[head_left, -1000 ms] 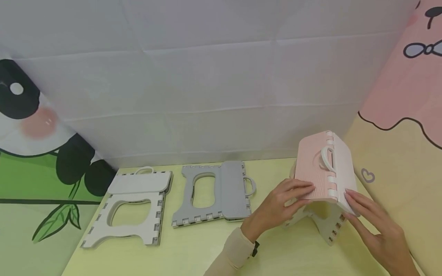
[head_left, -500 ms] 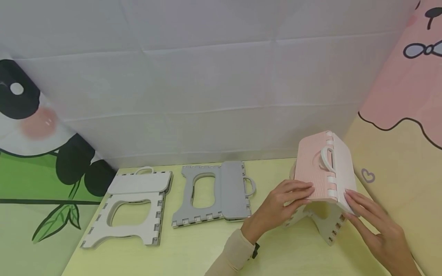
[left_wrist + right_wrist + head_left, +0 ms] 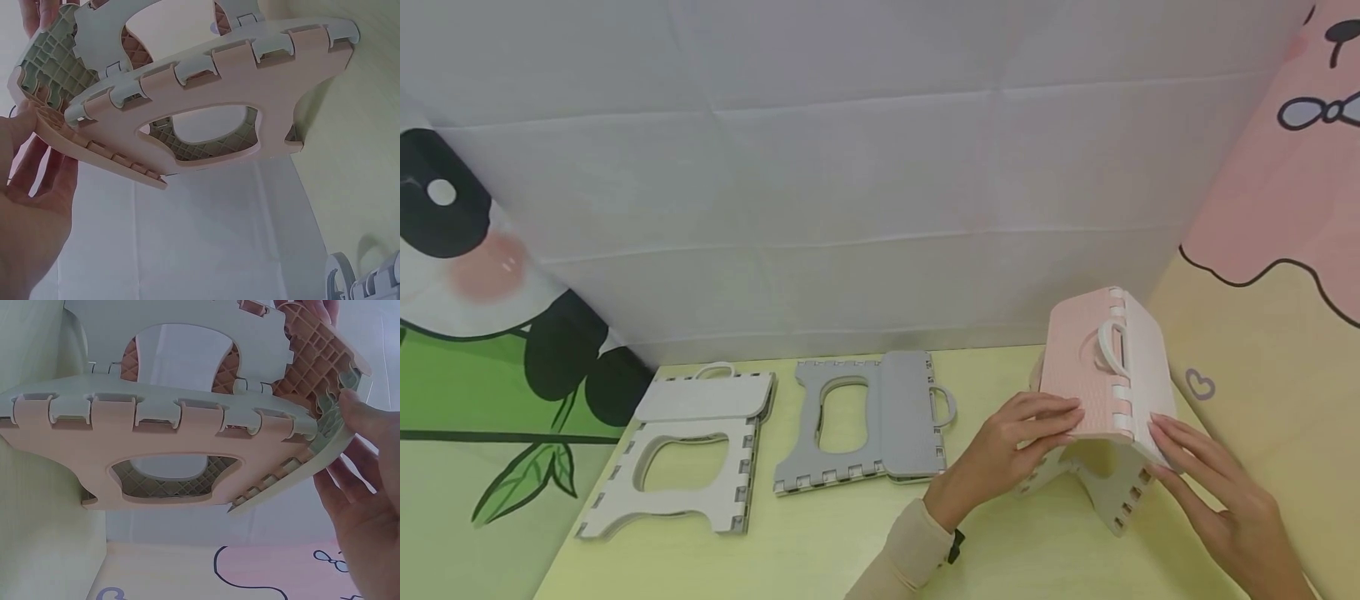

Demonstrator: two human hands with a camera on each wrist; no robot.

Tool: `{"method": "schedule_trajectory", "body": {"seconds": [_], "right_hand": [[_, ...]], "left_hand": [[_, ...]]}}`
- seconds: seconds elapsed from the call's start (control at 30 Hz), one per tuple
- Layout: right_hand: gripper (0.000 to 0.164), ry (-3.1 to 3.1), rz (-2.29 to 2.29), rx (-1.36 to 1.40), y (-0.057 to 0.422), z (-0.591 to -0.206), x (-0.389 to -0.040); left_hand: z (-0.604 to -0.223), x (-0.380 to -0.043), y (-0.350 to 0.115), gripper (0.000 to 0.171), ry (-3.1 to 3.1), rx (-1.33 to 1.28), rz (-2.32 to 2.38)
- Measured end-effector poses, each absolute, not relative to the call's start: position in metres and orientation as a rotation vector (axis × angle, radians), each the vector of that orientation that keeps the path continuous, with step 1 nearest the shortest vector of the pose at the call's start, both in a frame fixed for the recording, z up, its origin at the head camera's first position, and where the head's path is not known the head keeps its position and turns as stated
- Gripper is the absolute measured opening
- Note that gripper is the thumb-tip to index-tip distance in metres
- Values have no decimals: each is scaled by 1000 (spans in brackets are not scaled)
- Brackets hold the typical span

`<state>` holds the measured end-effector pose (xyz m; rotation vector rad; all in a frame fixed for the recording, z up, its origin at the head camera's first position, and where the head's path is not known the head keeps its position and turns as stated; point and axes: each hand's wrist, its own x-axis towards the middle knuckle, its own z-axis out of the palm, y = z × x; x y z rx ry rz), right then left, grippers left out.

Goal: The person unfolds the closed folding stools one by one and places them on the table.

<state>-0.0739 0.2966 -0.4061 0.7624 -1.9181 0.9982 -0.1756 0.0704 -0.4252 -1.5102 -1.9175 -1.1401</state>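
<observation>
The table [image 3: 805, 542] was backed at twelve o'clock by creased cloth [image 3: 850, 175]; at four o'clock, the pink stool [image 3: 1071, 358] was edge-pinched by left hand [image 3: 1000, 446] and right hand [image 3: 1221, 500].

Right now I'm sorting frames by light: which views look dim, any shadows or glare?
Head: brightest, faint shadow on the table by the pink stool; left wrist: dimmer, soft shadow beside the grey handle; right wrist: also dim, no strong glare.
</observation>
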Motion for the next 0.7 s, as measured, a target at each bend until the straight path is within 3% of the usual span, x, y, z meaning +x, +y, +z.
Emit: {"method": "schedule_trajectory", "body": {"seconds": [0.7], "right_hand": [[43, -1917, 1028, 797, 309, -418, -78]], "left_hand": [[-423, -173, 70, 35, -1933, -1497, -1130]]}}
